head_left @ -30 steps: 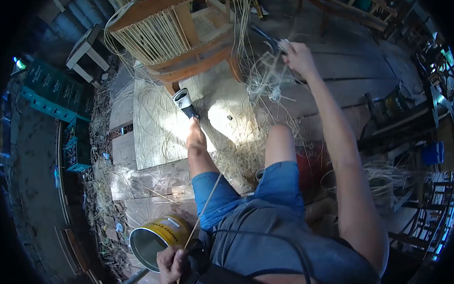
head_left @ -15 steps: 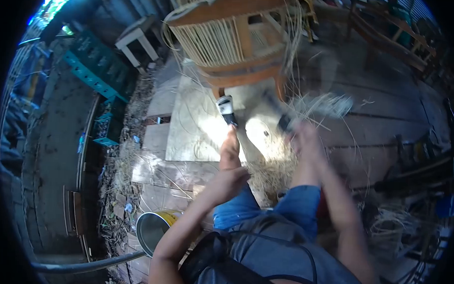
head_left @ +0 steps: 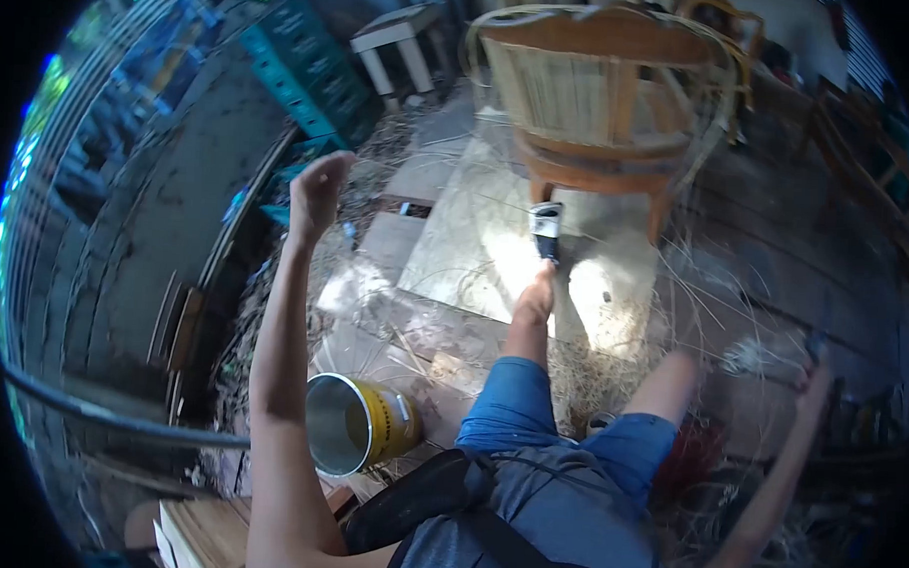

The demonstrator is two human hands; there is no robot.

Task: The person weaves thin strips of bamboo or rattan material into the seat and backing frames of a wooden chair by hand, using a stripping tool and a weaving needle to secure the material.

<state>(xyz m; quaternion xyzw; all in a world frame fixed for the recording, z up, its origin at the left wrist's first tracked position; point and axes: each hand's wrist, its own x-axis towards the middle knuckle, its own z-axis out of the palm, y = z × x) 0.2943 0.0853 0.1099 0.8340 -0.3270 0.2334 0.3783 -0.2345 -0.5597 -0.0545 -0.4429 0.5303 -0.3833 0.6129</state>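
Note:
My left hand (head_left: 318, 191) is raised at the left over the debris-strewn floor edge, its fingers curled; whether it holds anything is too small to tell. My right hand (head_left: 811, 382) is out at the far right, low near the floor and blurred, close to a dark thing that I cannot make out. Ahead stands a wooden chair (head_left: 589, 154) with rows of pale cane strips in its back and loose strands round it. My foot in a black and white slipper (head_left: 546, 222) rests by a chair leg.
A yellow bucket (head_left: 395, 422) stands left of my legs. Teal crates (head_left: 307, 74) and a small white stool (head_left: 395, 32) are at the back left. Loose fibres (head_left: 602, 374) lie between my legs. Wooden frames (head_left: 860, 148) stand at the right.
My left hand has moved from near my knee out to the left and up. My right hand has swung further right, away from my right knee. The whole view has shifted.

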